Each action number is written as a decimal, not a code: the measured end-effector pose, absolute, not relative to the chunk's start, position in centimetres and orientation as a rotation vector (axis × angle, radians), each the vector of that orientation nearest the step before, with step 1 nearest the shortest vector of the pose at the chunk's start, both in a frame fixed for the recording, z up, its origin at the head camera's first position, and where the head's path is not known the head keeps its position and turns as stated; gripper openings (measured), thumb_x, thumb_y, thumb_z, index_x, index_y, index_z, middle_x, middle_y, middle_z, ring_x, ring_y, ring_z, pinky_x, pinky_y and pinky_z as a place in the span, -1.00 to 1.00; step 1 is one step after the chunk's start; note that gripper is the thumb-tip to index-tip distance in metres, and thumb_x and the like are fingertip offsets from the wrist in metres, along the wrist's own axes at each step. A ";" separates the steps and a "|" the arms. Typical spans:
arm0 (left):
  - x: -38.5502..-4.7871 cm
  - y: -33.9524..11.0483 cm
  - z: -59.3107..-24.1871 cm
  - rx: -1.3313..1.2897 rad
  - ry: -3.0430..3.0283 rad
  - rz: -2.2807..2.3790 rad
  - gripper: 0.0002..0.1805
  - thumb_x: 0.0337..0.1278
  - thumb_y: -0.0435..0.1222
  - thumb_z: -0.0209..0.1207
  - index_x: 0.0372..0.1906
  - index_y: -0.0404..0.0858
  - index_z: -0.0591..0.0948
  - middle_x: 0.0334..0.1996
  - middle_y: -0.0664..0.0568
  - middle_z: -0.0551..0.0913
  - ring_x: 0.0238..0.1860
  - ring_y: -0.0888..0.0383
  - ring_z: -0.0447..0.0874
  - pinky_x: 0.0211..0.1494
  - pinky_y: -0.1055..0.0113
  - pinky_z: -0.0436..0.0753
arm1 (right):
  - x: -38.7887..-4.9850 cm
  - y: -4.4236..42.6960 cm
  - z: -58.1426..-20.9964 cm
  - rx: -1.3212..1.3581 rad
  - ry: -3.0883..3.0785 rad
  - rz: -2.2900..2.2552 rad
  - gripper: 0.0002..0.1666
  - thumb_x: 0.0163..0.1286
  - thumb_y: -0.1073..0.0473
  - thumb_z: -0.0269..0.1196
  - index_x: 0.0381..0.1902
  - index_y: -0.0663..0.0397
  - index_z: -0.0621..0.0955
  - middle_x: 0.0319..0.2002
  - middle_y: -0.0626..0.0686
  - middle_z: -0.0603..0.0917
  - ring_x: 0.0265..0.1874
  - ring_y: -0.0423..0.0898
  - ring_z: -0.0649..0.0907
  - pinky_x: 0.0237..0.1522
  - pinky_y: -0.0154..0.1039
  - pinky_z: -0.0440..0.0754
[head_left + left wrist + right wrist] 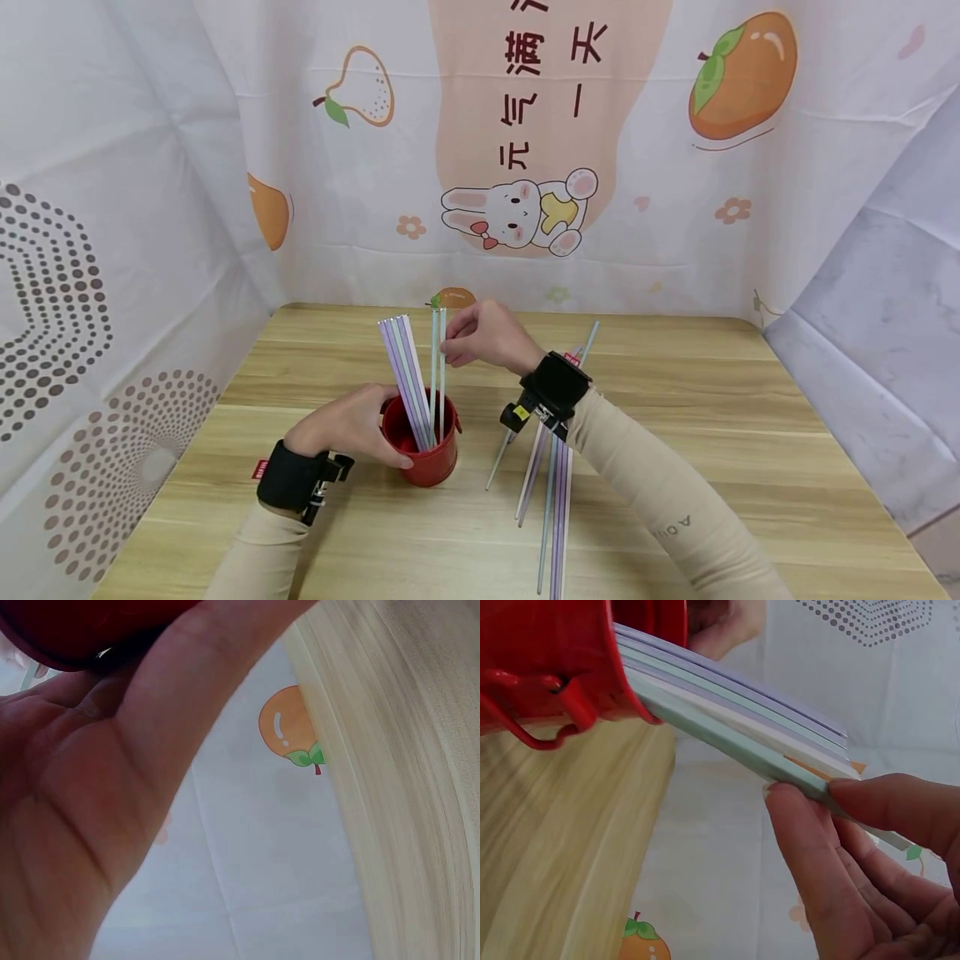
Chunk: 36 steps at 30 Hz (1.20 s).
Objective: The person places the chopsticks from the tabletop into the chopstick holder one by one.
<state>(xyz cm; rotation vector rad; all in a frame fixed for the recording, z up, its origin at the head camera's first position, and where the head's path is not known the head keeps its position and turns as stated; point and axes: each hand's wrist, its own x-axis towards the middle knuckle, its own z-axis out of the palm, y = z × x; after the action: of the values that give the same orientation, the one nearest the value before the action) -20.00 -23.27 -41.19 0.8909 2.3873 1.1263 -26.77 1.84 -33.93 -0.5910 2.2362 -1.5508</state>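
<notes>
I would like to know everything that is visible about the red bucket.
The red bucket is round, open-topped, glossy and metal-looking, with a red handle attached at its side. It appears to stand upright on the wood-grain table. The left hand grips its wall; slim purple, white and pale green sticks lean inside it.

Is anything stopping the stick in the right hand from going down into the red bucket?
Nothing visible does. The right hand pinches the pale green stick, whose lower end is already inside the red bucket. Other sticks stand beside it, to the left.
</notes>
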 end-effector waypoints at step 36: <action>-19.9 -23.3 -41.2 0.881 2.419 1.102 -0.20 -0.15 0.01 0.60 0.26 -0.12 0.56 0.08 0.17 0.72 0.06 0.18 0.68 0.12 0.36 0.69 | -31.5 8.9 -42.2 -0.322 2.814 -0.649 -0.69 0.11 0.33 0.35 -0.75 0.13 0.50 -0.79 0.05 0.63 -0.80 -0.17 0.59 -0.71 -0.38 0.50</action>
<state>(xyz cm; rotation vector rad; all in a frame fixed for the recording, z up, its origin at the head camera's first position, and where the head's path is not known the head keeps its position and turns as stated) -19.87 -23.30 -41.17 0.8815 2.4191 1.1019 -31.47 8.92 -42.25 -0.3220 2.8140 -0.6491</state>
